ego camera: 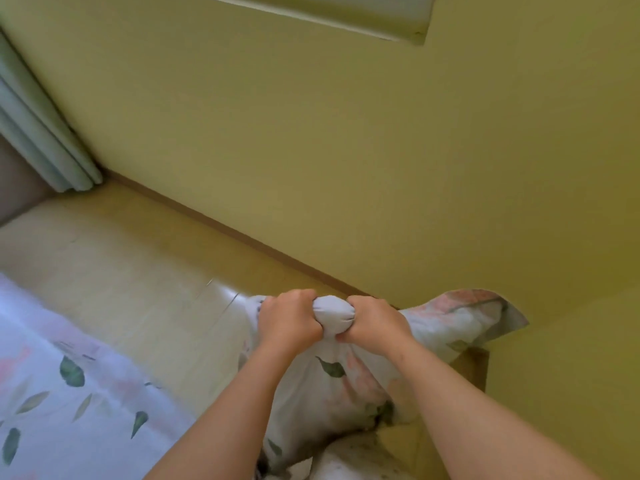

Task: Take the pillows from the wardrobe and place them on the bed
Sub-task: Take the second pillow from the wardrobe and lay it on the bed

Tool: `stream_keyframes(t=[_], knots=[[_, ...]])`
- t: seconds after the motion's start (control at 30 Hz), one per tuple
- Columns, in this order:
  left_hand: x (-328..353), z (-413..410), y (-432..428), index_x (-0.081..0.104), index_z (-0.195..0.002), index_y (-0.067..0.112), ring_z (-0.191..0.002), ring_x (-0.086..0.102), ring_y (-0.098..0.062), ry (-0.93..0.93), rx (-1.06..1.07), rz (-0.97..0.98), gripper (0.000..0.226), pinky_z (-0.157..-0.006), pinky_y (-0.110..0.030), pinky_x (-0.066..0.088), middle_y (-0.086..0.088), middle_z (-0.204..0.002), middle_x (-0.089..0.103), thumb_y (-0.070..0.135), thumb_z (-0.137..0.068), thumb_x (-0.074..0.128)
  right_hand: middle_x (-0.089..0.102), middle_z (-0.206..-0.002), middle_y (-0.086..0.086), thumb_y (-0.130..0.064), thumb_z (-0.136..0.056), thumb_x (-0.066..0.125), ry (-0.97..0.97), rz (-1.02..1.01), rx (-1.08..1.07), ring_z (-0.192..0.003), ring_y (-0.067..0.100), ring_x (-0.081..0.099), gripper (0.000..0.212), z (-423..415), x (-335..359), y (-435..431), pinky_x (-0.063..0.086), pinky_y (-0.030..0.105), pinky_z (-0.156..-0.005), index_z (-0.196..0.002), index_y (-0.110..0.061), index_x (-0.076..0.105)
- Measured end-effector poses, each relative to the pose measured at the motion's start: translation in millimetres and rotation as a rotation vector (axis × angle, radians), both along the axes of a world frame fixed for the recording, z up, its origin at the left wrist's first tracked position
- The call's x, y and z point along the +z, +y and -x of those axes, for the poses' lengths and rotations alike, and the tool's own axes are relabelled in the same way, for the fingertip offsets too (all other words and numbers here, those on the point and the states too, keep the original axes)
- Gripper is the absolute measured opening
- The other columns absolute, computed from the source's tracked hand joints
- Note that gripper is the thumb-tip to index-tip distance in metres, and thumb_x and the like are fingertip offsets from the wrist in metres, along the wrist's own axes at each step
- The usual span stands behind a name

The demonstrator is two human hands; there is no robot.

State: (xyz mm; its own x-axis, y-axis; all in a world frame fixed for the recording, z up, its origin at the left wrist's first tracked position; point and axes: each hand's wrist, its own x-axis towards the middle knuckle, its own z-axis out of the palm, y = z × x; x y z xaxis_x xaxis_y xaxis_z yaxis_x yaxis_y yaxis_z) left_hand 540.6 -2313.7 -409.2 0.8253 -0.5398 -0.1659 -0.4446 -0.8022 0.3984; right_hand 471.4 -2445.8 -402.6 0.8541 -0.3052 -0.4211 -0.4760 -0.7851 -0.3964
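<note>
A white pillow [349, 382] with green leaves and pink flowers hangs in front of me above the floor. My left hand [289, 318] and my right hand [375, 320] both clutch its bunched top edge, side by side, with a knob of fabric squeezed between them. One corner of the pillow sticks out to the right. The bed [52, 386], covered with a sheet of the same leaf pattern, lies at the lower left, apart from the pillow. The wardrobe is out of view.
A yellow wall [346, 150] rises close ahead, with a brown skirting board along its foot. Pale glossy floor [131, 271] runs between the wall and the bed. A light curtain [38, 140] hangs at the far left.
</note>
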Motion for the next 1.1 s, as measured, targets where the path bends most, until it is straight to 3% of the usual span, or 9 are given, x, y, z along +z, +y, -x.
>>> stream_keyframes(t=[0.1,0.17,0.27,0.43,0.7,0.9,1.1], knots=[[-2.2,-47.0,-30.5,0.031,-0.053,0.02,-0.064,0.047,-0.026,-0.014,0.056,-0.007,0.029,-0.053,-0.028,0.023,0.007,-0.054,0.04,0.012,-0.06,0.057,0.064,-0.086,0.001,-0.033,-0.066,0.065,-0.001,-0.042,0.052,-0.076,0.022,0.053,0.019,-54.9,-4.4,-34.6,0.036,0.028,-0.056,-0.075,-0.026,0.049],[-2.0,-75.7,-43.6,0.033,-0.056,0.019,-0.064,0.044,-0.024,-0.024,0.109,-0.008,0.026,-0.05,-0.027,0.017,0.006,-0.055,0.044,0.012,-0.061,0.057,0.06,-0.08,-0.001,-0.032,-0.066,0.065,0.007,-0.059,0.101,-0.076,0.022,0.053,0.019,-91.7,-5.3,-51.5,0.035,0.027,-0.054,-0.071,-0.026,0.048],[-3.3,-115.5,-49.3,0.049,-0.068,0.021,-0.072,0.055,-0.027,-0.054,0.214,0.009,0.012,-0.058,-0.028,0.026,0.001,-0.076,0.066,0.016,-0.062,0.058,0.066,-0.087,0.001,-0.031,-0.066,0.063,-0.009,-0.043,0.211,-0.076,0.022,0.053,0.017,-146.5,-5.5,-62.0,0.033,0.026,-0.052,-0.07,-0.025,0.048],[-9.2,-171.0,-34.6,0.061,-0.083,0.024,-0.081,0.06,-0.029,-0.105,0.444,0.001,0.02,-0.064,-0.03,0.035,0.001,-0.087,0.07,0.021,-0.063,0.057,0.067,-0.082,0.004,-0.029,-0.07,0.06,-0.095,0.016,0.407,-0.073,0.026,0.055,0.025,-229.3,-3.5,-49.1,0.03,0.026,-0.049,-0.06,-0.024,0.038],[-0.8,-259.5,37.5,0.064,-0.087,0.024,-0.085,0.06,-0.031,-0.222,0.715,0.001,0.023,-0.067,-0.03,0.029,-0.002,-0.09,0.07,0.018,-0.065,0.058,0.069,-0.086,0.007,-0.031,-0.073,0.059,-0.175,-0.003,0.646,-0.081,0.031,0.06,0.023,-350.7,7.5,26.0,0.032,0.03,-0.057,-0.065,-0.025,0.038],[5.8,-347.8,121.9,0.048,-0.067,0.024,-0.072,0.053,-0.029,-0.195,0.825,0.009,0.012,-0.062,-0.029,0.027,-0.004,-0.081,0.068,0.017,-0.066,0.057,0.058,-0.073,0.002,-0.028,-0.071,0.061,-0.188,-0.028,0.752,-0.074,0.029,0.055,0.035,-456.4,9.6,112.5,0.022,0.027,-0.044,-0.057,-0.024,0.029],[17.6,-425.7,209.4,0.054,-0.072,0.025,-0.081,0.057,-0.031,-0.194,0.948,0.017,0.012,-0.065,-0.028,0.028,-0.003,-0.086,0.068,0.014,-0.067,0.055,0.056,-0.07,-0.001,-0.029,-0.071,0.062,-0.189,-0.07,0.847,-0.073,0.028,0.055,0.035,-550.0,16.9,204.9,0.023,0.026,-0.044,-0.057,-0.024,0.03]])
